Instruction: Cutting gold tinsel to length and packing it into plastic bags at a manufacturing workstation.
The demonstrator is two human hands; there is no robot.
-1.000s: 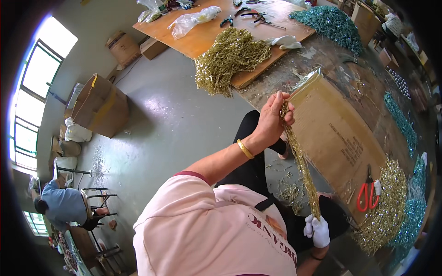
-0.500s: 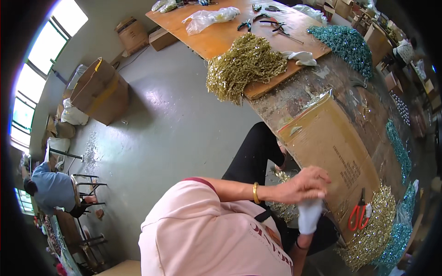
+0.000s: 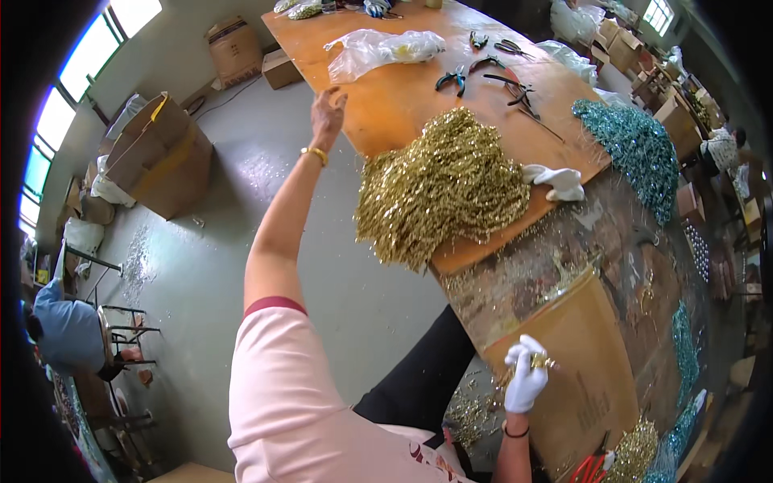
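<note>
My left hand (image 3: 328, 117), bare with a gold bangle at the wrist, is stretched out over the floor beside the table's left edge. Its fingers are apart and nothing shows in them. Closest to it on the table is a crumpled clear plastic bag (image 3: 385, 50). A white glove covers my right hand (image 3: 525, 386), which is closed around a small bunch of gold glittery strands (image 3: 544, 362) above a flat cardboard sheet (image 3: 592, 342). A large heap of gold glittery strands (image 3: 447, 189) hangs over the table's near-left edge, between my two hands.
Several pliers (image 3: 451, 80) lie on the orange tabletop (image 3: 386, 113). A loose white glove (image 3: 557, 182) touches the gold heap. Teal strands (image 3: 632, 153) lie at the right. Red-handled scissors (image 3: 592, 465) rest near the cardboard's lower end. A person (image 3: 71, 338) sits at far left.
My left hand has swung up and left, away from the gloved right hand, to beside the table's far-left edge. The right hand has shifted slightly, and its gold bunch now shows.
</note>
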